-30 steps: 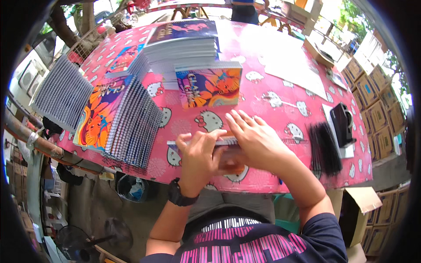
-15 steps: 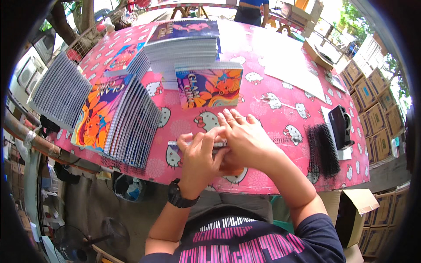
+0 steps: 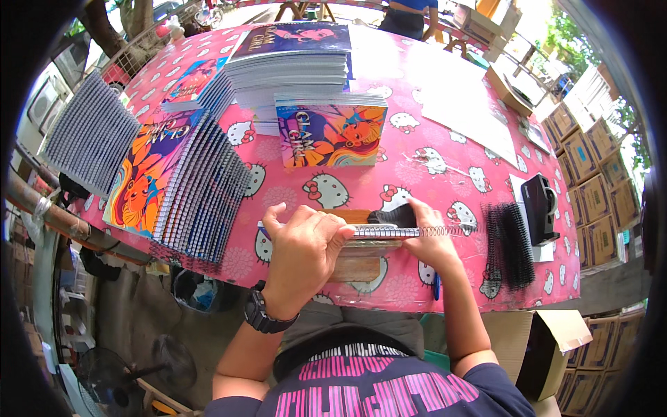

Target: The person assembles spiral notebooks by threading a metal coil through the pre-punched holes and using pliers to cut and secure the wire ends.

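In front of me a spiral notebook (image 3: 385, 231) lies with its coil edge up, over a wooden block (image 3: 356, 270). A wire coil (image 3: 451, 229) runs along its holes and sticks out past its right end. My left hand (image 3: 306, 243) is closed on the notebook's left part, thumb on the coil edge. My right hand (image 3: 432, 240) grips the right end, thumb in front and fingers behind, with the coil's loose end over it. Just behind the notebook, beside my right fingers, sits a dark object (image 3: 393, 215) whose kind I cannot make out.
A bundle of black coils (image 3: 511, 244) and a black hole punch (image 3: 539, 208) lie at the right. Bound notebooks (image 3: 201, 187) stand in rows at the left. Stacked notebooks (image 3: 288, 69) and an upright pile (image 3: 332, 135) are farther back. A blue pen (image 3: 437, 286) lies near the edge.
My right hand has moved off my left hand, right and down, to the notebook's right end. The coil edge and the dark object behind it now show.
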The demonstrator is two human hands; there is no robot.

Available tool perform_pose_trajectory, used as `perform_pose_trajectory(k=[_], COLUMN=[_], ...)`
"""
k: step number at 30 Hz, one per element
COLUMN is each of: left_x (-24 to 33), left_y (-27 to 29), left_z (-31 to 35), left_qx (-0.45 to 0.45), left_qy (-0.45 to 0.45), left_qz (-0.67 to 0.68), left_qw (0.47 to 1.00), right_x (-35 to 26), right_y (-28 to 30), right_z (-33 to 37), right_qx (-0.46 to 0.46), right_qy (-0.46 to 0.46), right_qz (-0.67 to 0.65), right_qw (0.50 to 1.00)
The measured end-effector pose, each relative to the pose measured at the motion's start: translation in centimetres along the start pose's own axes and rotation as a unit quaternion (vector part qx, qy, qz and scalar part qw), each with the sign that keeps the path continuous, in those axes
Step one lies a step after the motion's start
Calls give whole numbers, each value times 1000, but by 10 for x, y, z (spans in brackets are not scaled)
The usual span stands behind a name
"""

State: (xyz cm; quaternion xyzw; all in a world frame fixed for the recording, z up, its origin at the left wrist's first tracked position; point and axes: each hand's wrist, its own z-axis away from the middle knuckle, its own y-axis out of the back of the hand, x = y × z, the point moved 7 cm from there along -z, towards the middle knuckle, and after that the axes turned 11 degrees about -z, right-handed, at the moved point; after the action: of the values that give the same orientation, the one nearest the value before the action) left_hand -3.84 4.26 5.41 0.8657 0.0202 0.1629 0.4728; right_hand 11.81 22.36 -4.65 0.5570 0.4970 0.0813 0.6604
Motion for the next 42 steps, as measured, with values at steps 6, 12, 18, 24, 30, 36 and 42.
perform_pose_trajectory(k=[6, 12, 18, 24, 30, 36, 42], left_x=[-9, -63, -67, -70, -72, -69, -65], left_y=[0, 9, -51, -56, -57, -50, -45], left_z=[12, 54, 35, 37, 43, 43, 41], left_qx=[-3, 278, 180, 127, 132, 154, 172], left_qy=[-11, 181, 193, 200, 218, 228, 214], left_qz=[-22, 180, 489, 488, 432, 410, 406], left_qw=[1000, 926, 831, 840, 865, 870, 871], right_x=[-4, 9, -52, -107, -86, -110, -99], right_y=[-22, 3, -15, 37, 34, 30, 16], right_z=[-22, -44, -10, -11, -34, -55, -65], right_qx=[-29, -94, -292, -204, -137, -140, -127], right_qy=[3, -85, 42, 140, 109, 129, 86], right_qz=[81, -449, -612, -581, -469, -328, -229], right_qw=[996, 885, 734, 775, 866, 925, 961])
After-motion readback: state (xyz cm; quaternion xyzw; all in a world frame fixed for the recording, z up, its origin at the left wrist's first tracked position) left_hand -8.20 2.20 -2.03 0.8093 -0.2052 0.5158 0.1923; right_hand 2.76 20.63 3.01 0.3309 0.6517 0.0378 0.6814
